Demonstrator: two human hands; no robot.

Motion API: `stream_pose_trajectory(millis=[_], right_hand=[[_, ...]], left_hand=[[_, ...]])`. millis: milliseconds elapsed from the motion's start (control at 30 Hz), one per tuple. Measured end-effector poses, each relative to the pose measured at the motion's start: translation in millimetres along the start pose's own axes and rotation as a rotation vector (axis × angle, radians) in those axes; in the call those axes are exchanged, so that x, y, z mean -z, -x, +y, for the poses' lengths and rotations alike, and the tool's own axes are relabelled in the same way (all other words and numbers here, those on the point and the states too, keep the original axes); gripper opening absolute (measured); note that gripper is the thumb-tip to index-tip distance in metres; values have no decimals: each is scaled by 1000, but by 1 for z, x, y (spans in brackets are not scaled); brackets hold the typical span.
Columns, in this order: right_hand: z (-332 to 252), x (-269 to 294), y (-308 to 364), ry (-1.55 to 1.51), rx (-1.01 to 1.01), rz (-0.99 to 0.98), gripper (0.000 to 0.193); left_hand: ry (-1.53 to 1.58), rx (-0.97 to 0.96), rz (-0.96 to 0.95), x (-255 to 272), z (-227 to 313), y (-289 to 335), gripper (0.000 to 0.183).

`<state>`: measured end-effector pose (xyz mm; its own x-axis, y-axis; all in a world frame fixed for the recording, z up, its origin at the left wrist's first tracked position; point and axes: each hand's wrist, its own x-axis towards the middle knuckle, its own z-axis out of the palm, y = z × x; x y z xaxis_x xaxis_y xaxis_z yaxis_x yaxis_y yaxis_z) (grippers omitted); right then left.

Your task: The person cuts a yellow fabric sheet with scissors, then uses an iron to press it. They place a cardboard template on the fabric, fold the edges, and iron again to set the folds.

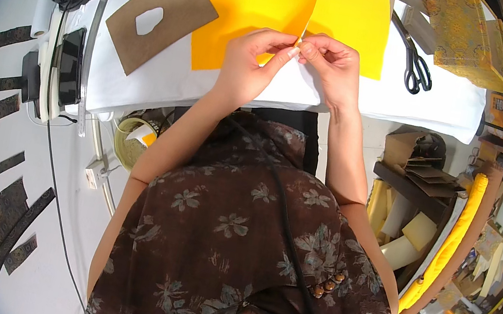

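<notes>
Over the near part of the white-covered table, my left hand and my right hand meet, fingertips almost touching. Both are closed in a pinch at the near end of a raised edge of a yellow sheet. That sheet lies to the left and lifts along its right side. A second yellow area lies flat to the right, partly behind my right hand. Whether the two are one piece, and whether they are cloth or paper, I cannot tell. The small bit between my fingertips is mostly hidden.
A brown board with a ragged white patch lies left. Black-handled scissors rest on the right, near a gold patterned box. A dark cable trails at left. Below the table's right end stands a bin of offcuts.
</notes>
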<state>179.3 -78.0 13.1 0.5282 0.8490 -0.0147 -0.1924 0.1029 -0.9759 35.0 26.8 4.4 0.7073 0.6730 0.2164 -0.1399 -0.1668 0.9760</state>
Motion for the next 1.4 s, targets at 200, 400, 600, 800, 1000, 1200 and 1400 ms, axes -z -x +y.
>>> stream_pose_trajectory(millis=[200,400,600,800,1000,1200,1400], right_hand=[[3,-2,-1,42,-3,-6,7],[0,-4,0,60,-17,32,10],[-1,4,4,-1,-35,144,10],[3,19,11,-27,-13,221,11],[-11,10,2,10,-26,253,23],[-28,-14,-30,632,25,290,61],[-5,4,-43,603,70,231,39]], left_hand=[[104,110,1,5,-7,1,14],[171,249,87,6,-5,-2,14],[692,404,237,14,-7,-11,18],[862,475,296,26,1,-18,26],[930,481,232,18,8,-18,31],[945,455,149,5,-4,-7,21],[1005,489,230,-1,-8,-3,18]])
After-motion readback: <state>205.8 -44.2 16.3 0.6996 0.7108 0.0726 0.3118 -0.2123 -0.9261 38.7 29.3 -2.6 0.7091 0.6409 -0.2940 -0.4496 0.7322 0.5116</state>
